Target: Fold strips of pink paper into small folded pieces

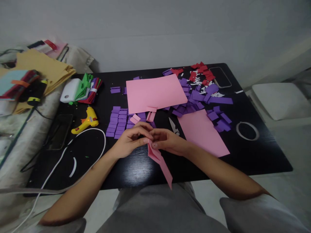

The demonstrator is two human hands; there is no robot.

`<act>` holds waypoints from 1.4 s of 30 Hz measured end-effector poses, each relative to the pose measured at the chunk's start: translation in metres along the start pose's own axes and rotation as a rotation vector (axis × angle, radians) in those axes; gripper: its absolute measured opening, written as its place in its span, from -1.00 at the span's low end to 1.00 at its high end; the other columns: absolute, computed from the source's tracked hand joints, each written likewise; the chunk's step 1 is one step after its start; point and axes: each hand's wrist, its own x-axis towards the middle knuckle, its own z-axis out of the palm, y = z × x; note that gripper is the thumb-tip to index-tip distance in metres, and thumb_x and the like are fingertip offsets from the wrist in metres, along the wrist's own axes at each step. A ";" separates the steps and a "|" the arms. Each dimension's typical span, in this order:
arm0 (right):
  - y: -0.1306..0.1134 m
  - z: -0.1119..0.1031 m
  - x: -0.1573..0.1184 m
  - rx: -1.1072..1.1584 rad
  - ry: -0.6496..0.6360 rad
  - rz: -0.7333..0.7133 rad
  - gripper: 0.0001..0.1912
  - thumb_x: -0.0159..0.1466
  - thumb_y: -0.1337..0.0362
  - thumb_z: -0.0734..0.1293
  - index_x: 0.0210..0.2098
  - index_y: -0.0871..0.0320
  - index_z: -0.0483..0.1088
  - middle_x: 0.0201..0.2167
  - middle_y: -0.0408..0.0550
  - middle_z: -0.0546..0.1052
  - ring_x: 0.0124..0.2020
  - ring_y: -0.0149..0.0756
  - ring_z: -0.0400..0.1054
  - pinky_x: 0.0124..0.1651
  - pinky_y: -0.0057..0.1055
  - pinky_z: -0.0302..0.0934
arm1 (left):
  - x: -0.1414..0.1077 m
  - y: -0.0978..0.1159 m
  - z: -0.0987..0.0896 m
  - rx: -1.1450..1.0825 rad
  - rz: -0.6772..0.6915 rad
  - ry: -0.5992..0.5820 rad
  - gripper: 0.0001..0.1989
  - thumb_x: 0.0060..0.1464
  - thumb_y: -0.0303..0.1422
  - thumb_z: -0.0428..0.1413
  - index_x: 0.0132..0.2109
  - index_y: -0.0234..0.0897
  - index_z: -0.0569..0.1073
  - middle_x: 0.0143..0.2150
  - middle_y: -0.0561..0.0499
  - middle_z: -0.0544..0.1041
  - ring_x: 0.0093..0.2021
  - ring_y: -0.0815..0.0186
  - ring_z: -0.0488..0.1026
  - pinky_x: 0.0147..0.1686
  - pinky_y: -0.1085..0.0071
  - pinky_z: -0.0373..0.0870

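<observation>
Above the front part of the black table, my left hand (136,136) and my right hand (165,140) meet on a folded pink paper strip (160,158). Both pinch its upper end between thumb and fingers, and its loose tail hangs down toward my lap. Just beyond my fingers lie small folded pink paper pieces (151,116). Rows of folded purple paper pieces (118,121) sit to the left of them. A large pink sheet (155,92) lies farther back, and a second pink sheet (204,132) is partly behind my right forearm. Scissors (174,126) rest beside my right hand, their handles hidden.
A yellow glue gun (88,121) lies left, with a white cable (103,142) looping toward me. Loose purple pieces (194,97), red scraps (202,71) and a tape ring (247,130) are on the right. Bundled coloured paper strips (85,89) stand at back left.
</observation>
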 end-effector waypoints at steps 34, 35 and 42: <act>0.004 0.003 0.003 -0.439 0.517 -0.318 -0.70 0.13 0.02 0.58 -0.27 0.08 0.63 -0.29 -0.11 0.68 -0.22 -0.27 0.55 -0.05 -0.30 0.45 | -0.003 -0.006 0.022 0.123 -0.120 0.390 -0.71 0.02 -0.29 0.41 -0.14 -0.26 0.55 -0.41 0.07 0.62 -0.39 0.37 0.55 -0.30 0.44 0.49; 0.003 0.003 0.002 -0.445 0.523 -0.311 -0.71 0.14 0.03 0.58 -0.27 0.08 0.64 -0.28 -0.11 0.69 -0.21 -0.27 0.56 -0.04 -0.29 0.45 | -0.003 -0.006 0.022 0.125 -0.122 0.393 -0.70 0.02 -0.29 0.41 -0.14 -0.26 0.54 -0.42 0.07 0.63 -0.39 0.37 0.56 -0.30 0.44 0.50; 0.005 0.002 0.003 -0.397 0.563 -0.306 -0.68 0.08 0.00 0.61 -0.28 0.06 0.66 -0.28 -0.08 0.71 -0.22 -0.20 0.59 -0.07 -0.22 0.51 | -0.003 -0.005 0.023 0.151 -0.124 0.437 -0.69 -0.03 -0.25 0.44 -0.20 -0.26 0.55 -0.41 0.05 0.64 -0.39 0.33 0.58 -0.29 0.40 0.52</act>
